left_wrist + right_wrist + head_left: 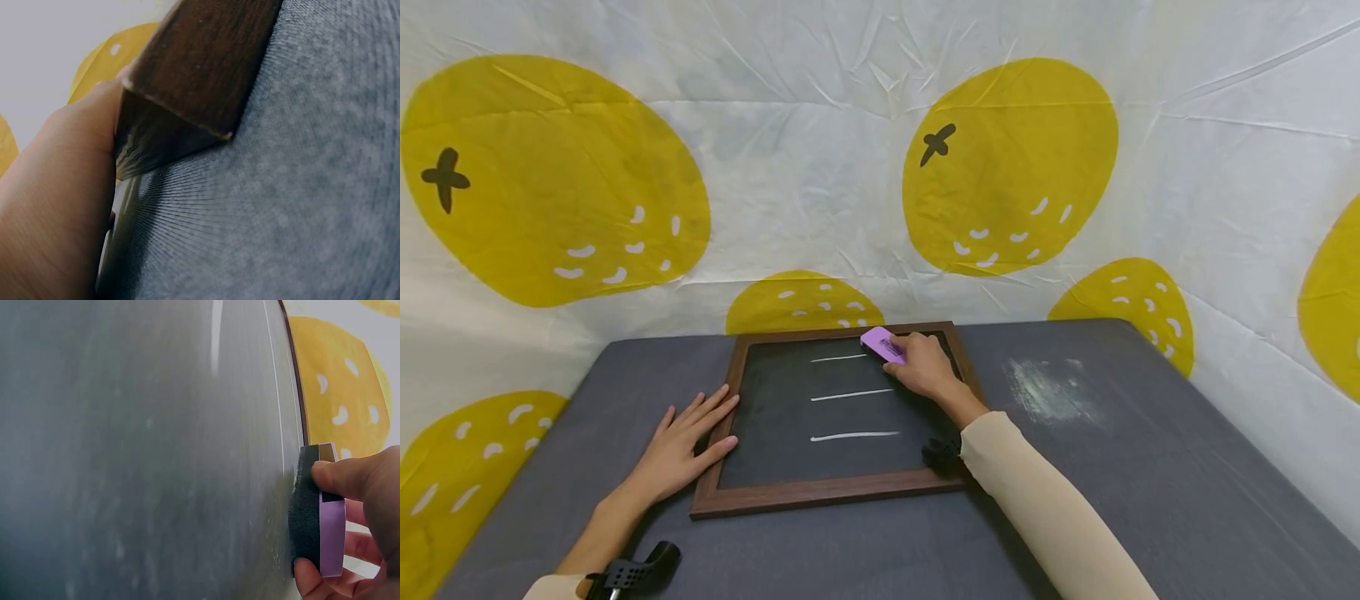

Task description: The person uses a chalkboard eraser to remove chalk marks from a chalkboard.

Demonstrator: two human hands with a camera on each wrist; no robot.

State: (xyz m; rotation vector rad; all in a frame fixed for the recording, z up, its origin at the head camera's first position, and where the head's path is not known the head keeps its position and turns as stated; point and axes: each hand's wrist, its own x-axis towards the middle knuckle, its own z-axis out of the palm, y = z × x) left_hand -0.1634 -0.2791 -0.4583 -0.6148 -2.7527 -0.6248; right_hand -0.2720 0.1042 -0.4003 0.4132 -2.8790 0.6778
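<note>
A small chalkboard in a dark wooden frame lies on the grey table, with three white chalk lines drawn across it. My right hand grips a purple eraser and presses its dark felt side on the board near the far right end of the top line. My left hand lies flat with straight fingers beside the frame's left edge, touching it.
The grey cloth-covered table has a smear of white chalk dust to the right of the board. A white sheet with yellow fruit shapes hangs close behind and around the table.
</note>
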